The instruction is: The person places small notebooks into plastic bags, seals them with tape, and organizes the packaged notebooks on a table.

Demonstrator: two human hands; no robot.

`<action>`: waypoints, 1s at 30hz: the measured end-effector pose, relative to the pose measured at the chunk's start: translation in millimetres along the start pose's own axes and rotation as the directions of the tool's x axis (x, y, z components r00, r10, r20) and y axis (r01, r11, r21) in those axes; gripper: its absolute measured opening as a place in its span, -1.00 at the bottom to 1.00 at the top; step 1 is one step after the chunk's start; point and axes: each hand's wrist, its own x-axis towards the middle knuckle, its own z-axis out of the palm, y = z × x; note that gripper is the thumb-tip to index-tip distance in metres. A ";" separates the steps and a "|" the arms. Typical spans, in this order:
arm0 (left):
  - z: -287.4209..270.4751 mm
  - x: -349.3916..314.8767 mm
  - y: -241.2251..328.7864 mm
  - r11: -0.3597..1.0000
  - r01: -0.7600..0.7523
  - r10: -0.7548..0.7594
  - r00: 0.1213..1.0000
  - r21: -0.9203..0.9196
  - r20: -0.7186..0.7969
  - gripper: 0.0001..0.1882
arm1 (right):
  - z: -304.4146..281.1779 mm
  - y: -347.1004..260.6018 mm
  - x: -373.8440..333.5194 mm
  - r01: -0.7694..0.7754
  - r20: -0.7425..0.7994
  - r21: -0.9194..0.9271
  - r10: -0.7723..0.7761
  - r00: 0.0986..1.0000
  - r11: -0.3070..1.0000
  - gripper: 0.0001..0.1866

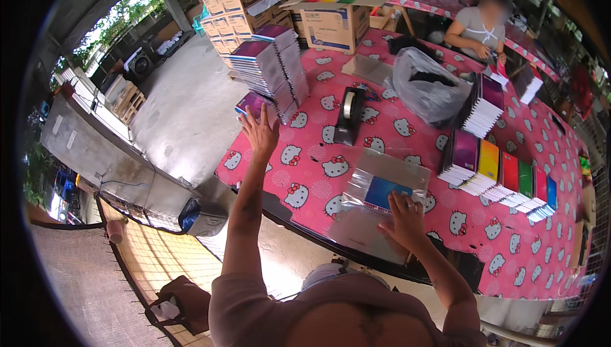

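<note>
My left hand point(261, 132) reaches out with fingers spread at the lowest part of a tall stack of spiral notebooks point(259, 67) in clear wrap. Its fingertips are at a purple-covered notebook point(252, 101) there; whether they press on it I cannot tell. Lying flat, my right hand point(406, 221) has its fingers over the right end of a blue notebook cover or card point(382, 192). That blue piece sits in or under a clear plastic sleeve point(398, 167) near the table's front edge. More clear plastic sheets point(356, 235) lie just below it.
A black tape dispenser point(349, 118) stands mid-table, beside a grey plastic bag point(423, 86). Rows of coloured spiral notebooks point(489, 162) line the right side of the pink patterned table point(299, 194). An open carton point(331, 29) is behind. Across the table, another person point(480, 29) handles something small.
</note>
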 end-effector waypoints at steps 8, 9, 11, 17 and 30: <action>61.3 26.9 -51.6 0.895 0.338 -0.296 0.938 -0.290 0.181 -0.41 | -2.4 -5.6 2.6 -0.050 0.043 0.070 0.047 0.998 0.996 -0.13; 60.6 24.1 -53.1 0.901 0.322 -0.303 0.947 -0.292 0.110 -0.39 | -7.1 -6.0 5.1 -0.069 0.084 0.099 0.061 0.995 0.993 -0.15; 53.3 18.3 -54.6 0.912 0.291 -0.315 0.948 -0.290 -0.038 -0.35 | -9.6 -5.1 10.8 -0.096 0.161 0.150 0.072 0.984 0.984 -0.20; -81.0 -169.0 154.3 0.513 -0.224 0.623 0.761 -0.829 0.180 -0.61 | 26.4 58.8 61.5 -0.300 0.168 0.405 0.253 0.953 0.864 -0.48; -70.4 -174.9 162.1 0.173 0.531 0.654 0.568 -0.830 0.500 -0.43 | -21.5 124.1 34.4 -0.604 0.601 0.795 -0.058 0.797 -0.049 -0.30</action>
